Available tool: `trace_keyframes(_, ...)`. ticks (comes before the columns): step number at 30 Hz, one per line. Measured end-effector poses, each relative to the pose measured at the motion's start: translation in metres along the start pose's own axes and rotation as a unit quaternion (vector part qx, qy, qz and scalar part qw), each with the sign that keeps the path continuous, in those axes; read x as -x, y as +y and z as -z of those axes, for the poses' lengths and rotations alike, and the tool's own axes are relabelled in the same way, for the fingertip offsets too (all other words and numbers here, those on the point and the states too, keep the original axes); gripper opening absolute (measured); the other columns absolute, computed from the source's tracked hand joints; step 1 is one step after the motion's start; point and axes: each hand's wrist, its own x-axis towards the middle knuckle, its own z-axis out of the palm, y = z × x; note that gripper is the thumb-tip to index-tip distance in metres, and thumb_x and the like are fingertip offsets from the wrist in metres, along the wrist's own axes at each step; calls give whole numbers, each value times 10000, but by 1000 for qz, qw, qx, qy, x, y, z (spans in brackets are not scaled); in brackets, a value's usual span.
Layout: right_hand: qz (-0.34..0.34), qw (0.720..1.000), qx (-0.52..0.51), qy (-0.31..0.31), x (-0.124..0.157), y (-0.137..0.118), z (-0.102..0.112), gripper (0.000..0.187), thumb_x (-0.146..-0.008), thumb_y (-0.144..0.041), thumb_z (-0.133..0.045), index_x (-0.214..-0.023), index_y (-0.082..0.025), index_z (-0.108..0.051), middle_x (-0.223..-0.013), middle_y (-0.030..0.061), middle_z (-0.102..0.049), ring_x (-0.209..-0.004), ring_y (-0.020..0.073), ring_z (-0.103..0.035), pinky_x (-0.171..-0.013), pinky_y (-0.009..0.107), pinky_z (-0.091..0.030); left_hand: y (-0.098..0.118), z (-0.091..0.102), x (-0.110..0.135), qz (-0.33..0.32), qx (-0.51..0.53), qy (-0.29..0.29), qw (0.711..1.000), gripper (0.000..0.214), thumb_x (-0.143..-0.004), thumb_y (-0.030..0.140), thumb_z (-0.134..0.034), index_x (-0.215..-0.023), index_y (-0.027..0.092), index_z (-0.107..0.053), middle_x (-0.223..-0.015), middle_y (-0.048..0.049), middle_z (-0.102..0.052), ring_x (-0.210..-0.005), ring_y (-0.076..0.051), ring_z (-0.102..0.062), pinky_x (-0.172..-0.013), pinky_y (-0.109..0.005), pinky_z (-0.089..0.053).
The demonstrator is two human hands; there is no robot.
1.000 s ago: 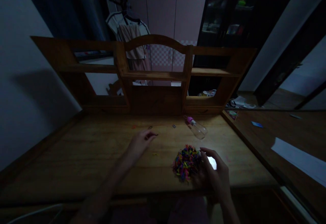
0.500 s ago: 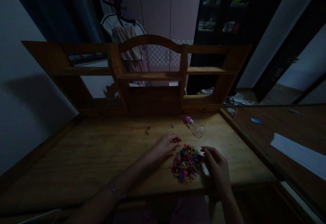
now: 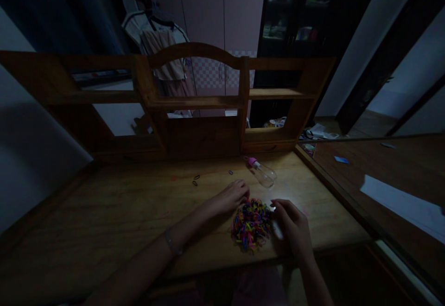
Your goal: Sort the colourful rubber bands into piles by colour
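A heap of small multicoloured rubber bands (image 3: 251, 227) lies near the front edge of the wooden desk. At its upper left rim is my left hand (image 3: 236, 195), fingers bent down and drawn together against the bands; whatever they grip is hidden. On the heap's right side my right hand (image 3: 295, 222) has thumb and forefinger brought together in a pinch, too dark to make out what is between them. A clear bottle with a pink cap (image 3: 263, 173) lies on its side beyond the heap.
Two dark bands (image 3: 196, 180), a bluish band (image 3: 230, 172) and a reddish band (image 3: 173, 178) lie apart on the desk (image 3: 121, 204). A wooden shelf unit (image 3: 198, 104) rises along the far edge. White paper (image 3: 399, 206) rests on the brown surface to the right.
My left hand has moved down onto the heap's upper left edge and its fingers have closed. My right hand stays nearly in place. The whole view has shifted slightly.
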Motion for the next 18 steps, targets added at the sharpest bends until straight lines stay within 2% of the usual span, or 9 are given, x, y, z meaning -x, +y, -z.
trace_keyframes(3, -3, 1000, 1, -3, 1, -1, 0, 286, -879, -429, -553, -957, -178, -667, -940, 60, -691, -936, 226, -621, -792, 305, -459, 2, 8, 6, 12, 2, 0, 1000, 48, -901, 200, -493, -882, 197, -537, -976, -55, -536, -918, -192, -471, -815, -302, -411)
trace_keyframes(9, 0, 1000, 7, -2, 0, 1, 0, 289, -872, -435, -556, -943, -182, -674, -940, 62, -695, -941, 237, -622, -814, 325, -456, -2, 17, 12, 38, 26, 37, 998, 67, -903, 188, -469, -903, 202, -534, -954, -48, -550, -884, -183, -486, -820, -305, -418)
trace_keyframes(15, -3, 1000, -3, -7, 0, 2, 0, 288, -869, -432, -562, -960, -181, -672, -958, 65, -693, -932, 233, -625, -800, 318, -465, -2, 13, 13, 18, 66, 0, 998, 122, -879, 214, -527, -991, 219, -577, -1016, -40, -572, -953, -189, -503, -870, -316, -414)
trace_keyframes(18, 0, 1000, 0, -6, 0, 2, -1, 278, -871, -426, -564, -945, -181, -672, -944, 59, -695, -929, 227, -626, -799, 308, -461, -1, 10, 13, 5, 57, -16, 998, 90, -880, 244, -543, -950, 210, -589, -1014, -40, -561, -974, -190, -492, -886, -312, -403)
